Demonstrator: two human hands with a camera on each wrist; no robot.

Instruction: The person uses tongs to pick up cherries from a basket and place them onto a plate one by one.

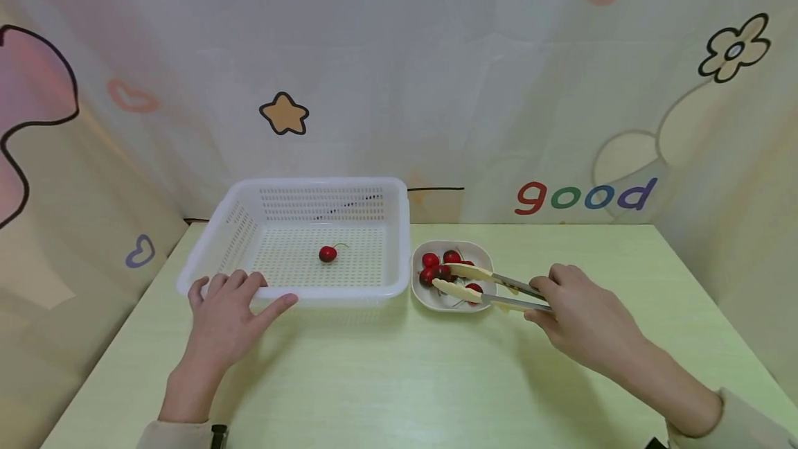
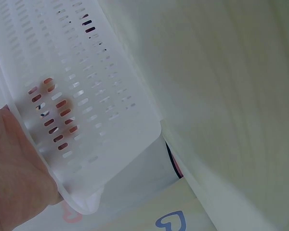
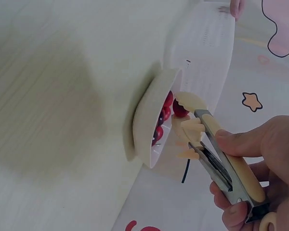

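Note:
My left hand (image 1: 227,317) grips the near left rim of a white perforated plastic basket (image 1: 349,292), fingers over the edge and thumb outside. In the left wrist view those fingers show through the holes of the basket wall (image 2: 120,139). One red cherry (image 1: 327,254) with a stem lies on the basket floor. In my right hand (image 1: 589,317) is a pair of tongs (image 3: 238,175) with cream tips, held over a small white bowl (image 3: 147,120) of several cherries (image 1: 430,260). The tips stand apart, with a dark cherry (image 3: 180,109) right at them.
The bowl stands close against the right side of the basket on a pale wooden table (image 1: 399,380). Behind them hangs a printed curtain (image 1: 499,89), and its sides flank the table left and right.

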